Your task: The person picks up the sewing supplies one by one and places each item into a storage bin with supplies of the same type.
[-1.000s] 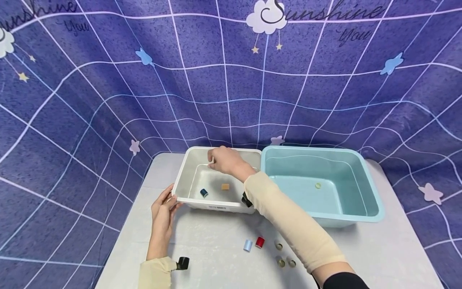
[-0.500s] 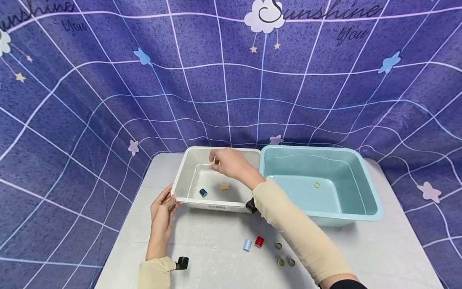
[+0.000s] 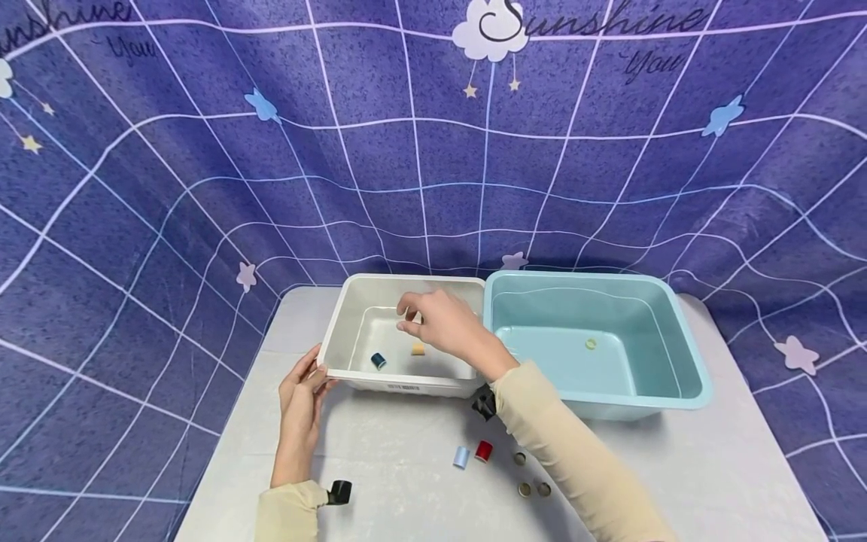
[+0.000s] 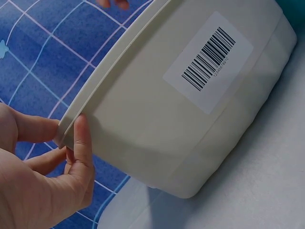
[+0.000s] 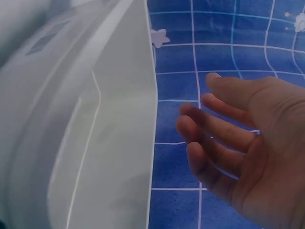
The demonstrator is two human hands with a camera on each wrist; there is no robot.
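At the near left corner of the off-white plastic bin [image 3: 400, 379], my left hand [image 3: 298, 410] pinches the rim between thumb and fingers. The left wrist view shows this hand [image 4: 47, 176] at the bin's edge, with a barcode label [image 4: 208, 62] on the wall. My right hand [image 3: 443, 324] is over the bin with loosely bent fingers. In the right wrist view, nothing is between the fingers of the right hand [image 5: 238, 138]. A dark teal thread spool [image 3: 378, 360] and a small tan block [image 3: 418, 349] lie on the bin's floor.
A light blue bin [image 3: 596, 397] stands against the white one's right side, with a small yellowish ring [image 3: 591, 344] inside. On the table lie a light blue spool [image 3: 461, 457], a red spool [image 3: 484, 451] and three small metallic round pieces [image 3: 524, 489]. A patterned curtain hangs behind.
My right hand has moved a little right and toward me, still over the white bin. The left hand keeps its grip on the rim. The head view has shifted slightly.
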